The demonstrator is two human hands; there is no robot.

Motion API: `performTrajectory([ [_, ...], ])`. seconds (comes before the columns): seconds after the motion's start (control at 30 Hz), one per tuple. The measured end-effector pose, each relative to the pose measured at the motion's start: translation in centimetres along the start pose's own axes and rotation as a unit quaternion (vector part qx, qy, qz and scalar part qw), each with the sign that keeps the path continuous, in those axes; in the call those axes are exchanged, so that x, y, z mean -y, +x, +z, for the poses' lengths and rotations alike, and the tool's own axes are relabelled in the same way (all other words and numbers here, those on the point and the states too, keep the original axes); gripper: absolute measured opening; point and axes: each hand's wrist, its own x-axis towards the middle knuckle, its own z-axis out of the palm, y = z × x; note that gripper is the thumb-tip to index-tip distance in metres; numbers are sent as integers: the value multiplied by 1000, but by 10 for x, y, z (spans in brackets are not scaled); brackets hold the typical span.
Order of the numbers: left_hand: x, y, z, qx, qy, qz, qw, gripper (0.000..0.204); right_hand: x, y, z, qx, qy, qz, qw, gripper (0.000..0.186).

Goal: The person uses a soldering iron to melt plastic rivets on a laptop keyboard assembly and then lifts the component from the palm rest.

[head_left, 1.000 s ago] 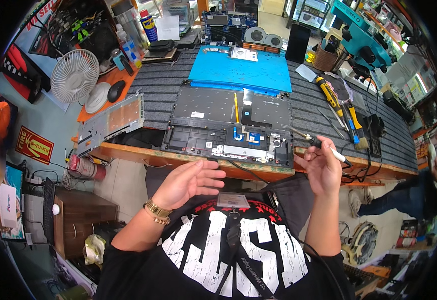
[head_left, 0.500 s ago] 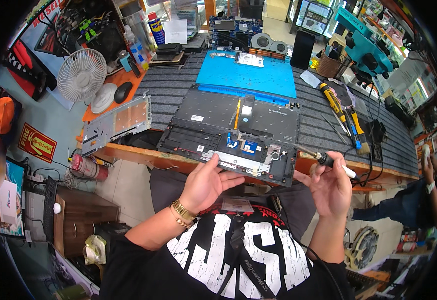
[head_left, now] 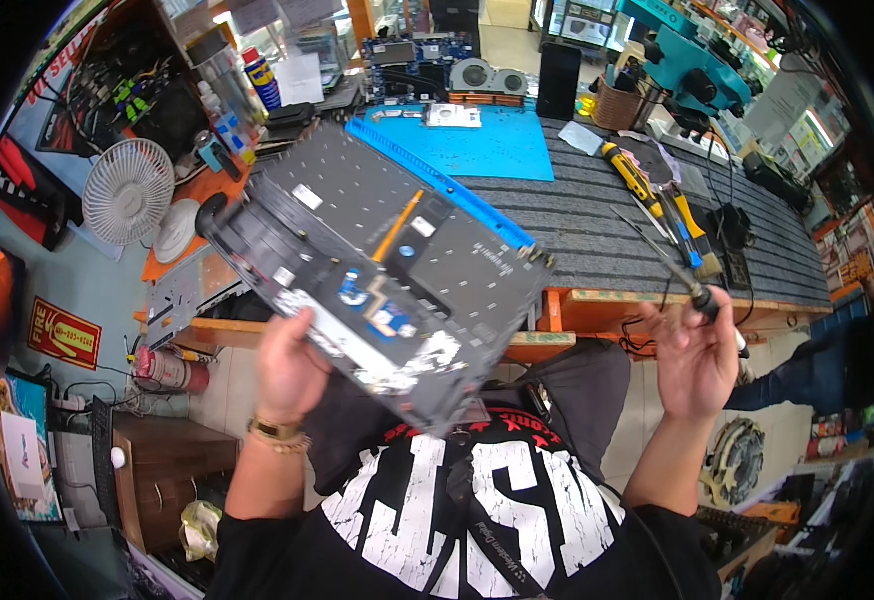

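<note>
In my left hand [head_left: 292,370], the thumb lies over the near edge of a dark laptop keyboard case [head_left: 357,250], inner side up. The case is tilted and blurred, lifted over the bench's front edge. It carries an orange ribbon cable [head_left: 397,226], a small blue board [head_left: 387,320] and silver metal along the near edge. A blue ribbed strip [head_left: 447,190] runs along its far edge. Off to the right, my right hand [head_left: 697,360] holds a screwdriver [head_left: 705,302] with a black and white handle between thumb and fingers, its shaft pointing up-left, apart from the case.
A blue mat [head_left: 507,150] lies on the grey striped bench, with a circuit board [head_left: 407,60] and twin fans [head_left: 487,78] behind. Hand tools [head_left: 662,205] lie to the right. A metal plate [head_left: 182,300] rests left, near a white fan [head_left: 127,190]. Another person's legs [head_left: 797,370] show at right.
My left hand has moved left, raising and turning the keyboard case clockwise, with its left part over the metal plate. My right hand has shifted right and away from the case with the screwdriver.
</note>
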Motion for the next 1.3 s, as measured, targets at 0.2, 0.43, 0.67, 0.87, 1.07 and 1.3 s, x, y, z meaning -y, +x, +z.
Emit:
performTrajectory([
  [0.2,-90,58,-20,-8,156,18,988,44,18,5,-16,1,-11,-57,998,42],
  [0.43,-137,153,13,118,331,-81,933,47,20,4,-25,-33,-36,-87,995,40],
  [0.67,-133,231,50,183,451,-169,857,39,14,-3,-35,-91,-41,-81,992,34],
  [0.87,-102,292,49,217,542,-251,772,32,0,-2,-42,-110,-33,-58,992,33],
  [1.07,-55,331,32,239,593,-299,708,46,-11,-2,-50,-117,-43,-34,992,33],
  [1.3,-27,336,28,220,728,-178,625,58,-24,4,-58,-151,-51,-7,987,31],
])
